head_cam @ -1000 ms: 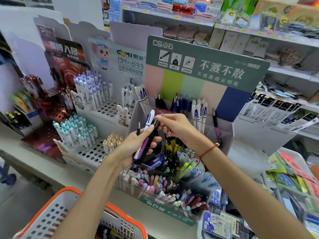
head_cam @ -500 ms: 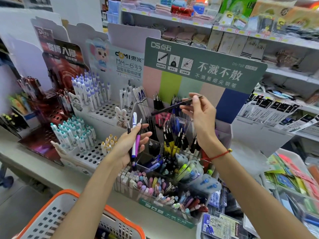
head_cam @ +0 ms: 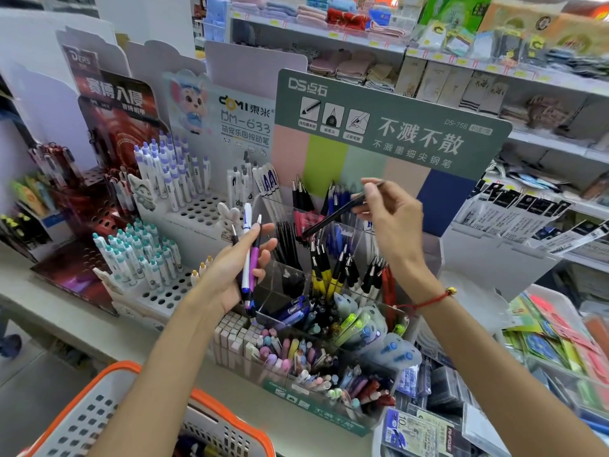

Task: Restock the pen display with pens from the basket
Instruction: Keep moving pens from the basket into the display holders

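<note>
Shop shelves behind, the right hand (head_cam: pixel 392 222) pinches a dark pen (head_cam: pixel 333 214) above the pen display (head_cam: pixel 316 407), while the left hand (head_cam: pixel 235 268) clasps a few pens (head_cam: pixel 247 258) beside it.

green header card (head_cam: pixel 389 123) reads "ds-758"; white card (head_cam: pixel 245 127) "domi dm-633".

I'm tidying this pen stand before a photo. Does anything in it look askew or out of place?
Yes. In the clear pen stand, the front compartments hold pens leaning every way in a jumble, unlike the upright yellow-and-black pens behind. One compartment beside the left hand looks nearly empty.
</note>
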`<state>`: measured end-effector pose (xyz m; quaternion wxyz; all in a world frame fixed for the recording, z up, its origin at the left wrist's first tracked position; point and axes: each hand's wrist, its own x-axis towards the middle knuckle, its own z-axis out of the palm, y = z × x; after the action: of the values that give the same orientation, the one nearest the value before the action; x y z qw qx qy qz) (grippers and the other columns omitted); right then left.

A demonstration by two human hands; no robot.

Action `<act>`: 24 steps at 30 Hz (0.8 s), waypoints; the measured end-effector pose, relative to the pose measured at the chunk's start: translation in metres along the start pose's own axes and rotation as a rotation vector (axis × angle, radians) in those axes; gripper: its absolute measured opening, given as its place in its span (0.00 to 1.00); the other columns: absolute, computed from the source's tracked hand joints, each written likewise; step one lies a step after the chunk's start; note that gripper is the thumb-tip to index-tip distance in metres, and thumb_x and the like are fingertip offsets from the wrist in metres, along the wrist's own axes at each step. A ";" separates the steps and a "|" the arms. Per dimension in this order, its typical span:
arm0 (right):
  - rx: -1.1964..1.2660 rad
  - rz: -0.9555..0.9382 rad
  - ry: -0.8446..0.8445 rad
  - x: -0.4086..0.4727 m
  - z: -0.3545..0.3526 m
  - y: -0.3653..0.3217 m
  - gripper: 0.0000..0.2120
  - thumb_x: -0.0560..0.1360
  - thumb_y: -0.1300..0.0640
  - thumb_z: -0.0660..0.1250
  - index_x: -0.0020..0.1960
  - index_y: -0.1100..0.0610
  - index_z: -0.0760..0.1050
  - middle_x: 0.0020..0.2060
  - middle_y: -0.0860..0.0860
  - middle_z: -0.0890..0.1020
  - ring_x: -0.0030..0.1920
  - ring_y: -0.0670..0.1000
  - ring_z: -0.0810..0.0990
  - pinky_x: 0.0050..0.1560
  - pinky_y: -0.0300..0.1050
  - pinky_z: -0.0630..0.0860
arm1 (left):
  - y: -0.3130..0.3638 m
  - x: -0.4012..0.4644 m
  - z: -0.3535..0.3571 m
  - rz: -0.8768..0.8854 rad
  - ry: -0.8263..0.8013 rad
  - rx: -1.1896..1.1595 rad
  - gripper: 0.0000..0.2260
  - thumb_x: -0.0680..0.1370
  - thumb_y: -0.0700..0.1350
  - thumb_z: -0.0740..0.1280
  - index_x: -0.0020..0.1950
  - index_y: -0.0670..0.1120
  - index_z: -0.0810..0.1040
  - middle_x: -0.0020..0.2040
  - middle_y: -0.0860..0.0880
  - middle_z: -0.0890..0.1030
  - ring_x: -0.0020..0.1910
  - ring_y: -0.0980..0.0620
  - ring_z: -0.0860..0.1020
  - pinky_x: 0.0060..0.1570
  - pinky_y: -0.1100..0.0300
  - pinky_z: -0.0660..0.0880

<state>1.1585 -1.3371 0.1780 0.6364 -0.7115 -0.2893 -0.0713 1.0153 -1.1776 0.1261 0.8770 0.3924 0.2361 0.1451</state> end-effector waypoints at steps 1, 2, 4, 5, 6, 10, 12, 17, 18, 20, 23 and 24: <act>-0.047 -0.032 -0.069 -0.004 0.006 0.000 0.08 0.80 0.60 0.63 0.56 0.59 0.79 0.43 0.53 0.84 0.42 0.48 0.84 0.44 0.39 0.80 | 0.003 0.000 -0.003 0.005 0.007 -0.004 0.12 0.81 0.49 0.62 0.57 0.46 0.80 0.36 0.51 0.81 0.26 0.60 0.75 0.20 0.71 0.68; -0.099 -0.065 -0.127 -0.007 0.013 0.001 0.08 0.80 0.61 0.64 0.57 0.60 0.79 0.44 0.53 0.84 0.42 0.48 0.84 0.46 0.40 0.81 | 0.005 0.000 -0.006 0.008 0.014 -0.008 0.12 0.81 0.50 0.62 0.57 0.46 0.80 0.37 0.51 0.81 0.26 0.60 0.75 0.20 0.71 0.68; -0.209 -0.111 -0.229 -0.011 0.028 0.005 0.09 0.80 0.60 0.65 0.58 0.60 0.79 0.44 0.52 0.85 0.42 0.48 0.84 0.47 0.45 0.82 | 0.007 0.000 -0.011 0.009 0.021 -0.016 0.12 0.81 0.50 0.62 0.57 0.46 0.80 0.37 0.51 0.81 0.26 0.60 0.75 0.19 0.71 0.68; -0.281 -0.128 -0.282 -0.012 0.036 0.008 0.09 0.80 0.59 0.65 0.58 0.59 0.80 0.43 0.52 0.85 0.42 0.48 0.84 0.47 0.47 0.82 | 0.008 -0.002 -0.013 0.009 0.024 -0.017 0.12 0.81 0.50 0.61 0.56 0.46 0.80 0.37 0.51 0.81 0.26 0.60 0.75 0.19 0.71 0.68; -0.367 -0.149 -0.336 -0.012 0.043 0.010 0.09 0.80 0.58 0.65 0.58 0.59 0.80 0.43 0.52 0.85 0.42 0.49 0.84 0.47 0.49 0.82 | 0.008 -0.003 -0.015 0.009 0.024 -0.016 0.12 0.81 0.50 0.61 0.56 0.46 0.80 0.37 0.51 0.81 0.26 0.60 0.75 0.19 0.71 0.68; -0.690 -0.206 -0.490 -0.013 0.064 0.021 0.11 0.79 0.52 0.66 0.55 0.59 0.74 0.45 0.55 0.84 0.44 0.56 0.81 0.44 0.51 0.78 | 0.003 -0.007 -0.018 0.003 0.010 0.017 0.11 0.82 0.49 0.61 0.57 0.46 0.80 0.35 0.51 0.79 0.25 0.60 0.73 0.19 0.71 0.67; -0.809 -0.247 -0.488 -0.014 0.070 0.027 0.11 0.79 0.49 0.67 0.51 0.58 0.75 0.43 0.54 0.84 0.45 0.56 0.81 0.42 0.49 0.76 | -0.001 -0.008 -0.017 0.001 0.005 0.053 0.12 0.82 0.49 0.60 0.58 0.46 0.79 0.32 0.52 0.74 0.23 0.60 0.69 0.19 0.71 0.64; -0.971 -0.423 -0.435 -0.019 0.078 0.040 0.11 0.75 0.50 0.71 0.44 0.58 0.79 0.45 0.53 0.81 0.53 0.55 0.75 0.40 0.46 0.68 | -0.009 -0.005 -0.018 -0.002 0.021 0.089 0.14 0.84 0.51 0.56 0.58 0.45 0.78 0.28 0.54 0.64 0.20 0.61 0.61 0.17 0.71 0.59; -0.996 -0.442 -0.449 -0.018 0.079 0.039 0.10 0.75 0.51 0.71 0.45 0.59 0.79 0.47 0.54 0.80 0.54 0.56 0.74 0.42 0.47 0.70 | -0.009 -0.005 -0.018 -0.011 0.015 0.073 0.15 0.84 0.50 0.55 0.57 0.43 0.78 0.28 0.54 0.63 0.20 0.60 0.60 0.17 0.71 0.59; -1.010 -0.432 -0.495 -0.015 0.077 0.034 0.10 0.76 0.51 0.70 0.50 0.59 0.79 0.51 0.54 0.78 0.57 0.56 0.72 0.45 0.47 0.71 | -0.010 -0.005 -0.019 -0.031 -0.012 0.035 0.17 0.84 0.49 0.53 0.56 0.41 0.77 0.27 0.54 0.63 0.20 0.60 0.61 0.16 0.71 0.58; -0.782 -0.333 -0.390 -0.023 0.071 0.020 0.10 0.79 0.51 0.66 0.54 0.57 0.78 0.48 0.50 0.77 0.51 0.50 0.73 0.42 0.42 0.69 | -0.010 -0.007 -0.015 -0.038 -0.070 0.041 0.17 0.84 0.47 0.52 0.56 0.39 0.76 0.28 0.54 0.64 0.21 0.60 0.61 0.17 0.71 0.59; -0.653 -0.231 -0.366 -0.028 0.068 0.011 0.11 0.80 0.49 0.64 0.53 0.56 0.80 0.45 0.49 0.77 0.47 0.49 0.74 0.42 0.42 0.69 | -0.011 -0.008 -0.013 -0.041 -0.088 0.066 0.16 0.84 0.47 0.52 0.56 0.39 0.76 0.28 0.53 0.64 0.21 0.60 0.61 0.18 0.70 0.59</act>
<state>1.1229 -1.2824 0.1427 0.3021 -0.8404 -0.4381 -0.1026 1.0028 -1.1803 0.1126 0.8760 0.4221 0.2098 0.1019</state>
